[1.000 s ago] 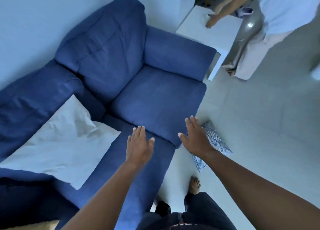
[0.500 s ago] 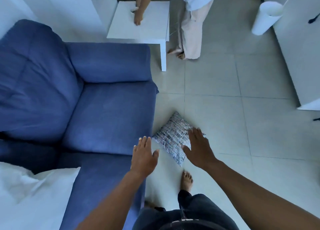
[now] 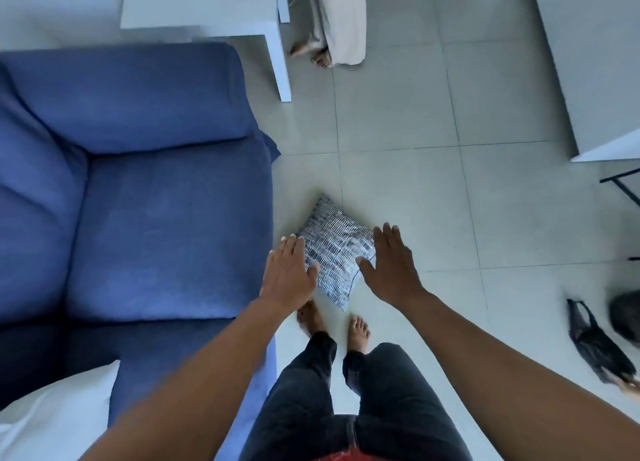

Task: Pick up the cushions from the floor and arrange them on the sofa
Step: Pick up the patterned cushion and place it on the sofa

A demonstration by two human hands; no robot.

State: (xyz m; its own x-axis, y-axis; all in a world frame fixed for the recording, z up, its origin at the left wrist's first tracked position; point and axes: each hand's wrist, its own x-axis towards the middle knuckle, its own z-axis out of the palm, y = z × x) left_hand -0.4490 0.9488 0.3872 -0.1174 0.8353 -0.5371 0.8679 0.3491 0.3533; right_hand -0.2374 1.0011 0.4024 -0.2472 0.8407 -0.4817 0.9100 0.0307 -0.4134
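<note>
A small blue-and-white patterned cushion (image 3: 334, 249) lies on the tiled floor just right of the blue sofa (image 3: 166, 232), in front of my bare feet. Both my arms stretch down toward it. My left hand (image 3: 287, 273) hovers over the cushion's left corner, fingers spread and empty. My right hand (image 3: 391, 266) is over its right edge, also spread and empty. I cannot tell whether either hand touches the cushion. A white cushion (image 3: 59, 415) rests on the sofa seat at the lower left.
A white side table (image 3: 204, 6) stands beyond the sofa arm, with another person's legs (image 3: 341, 20) beside it. White furniture (image 3: 595, 69) fills the upper right. Dark bags (image 3: 595, 342) lie on the floor at right.
My view has swung right, from the sofa to the floor. Both hands have moved from above the sofa seat's edge to either side of the patterned cushion.
</note>
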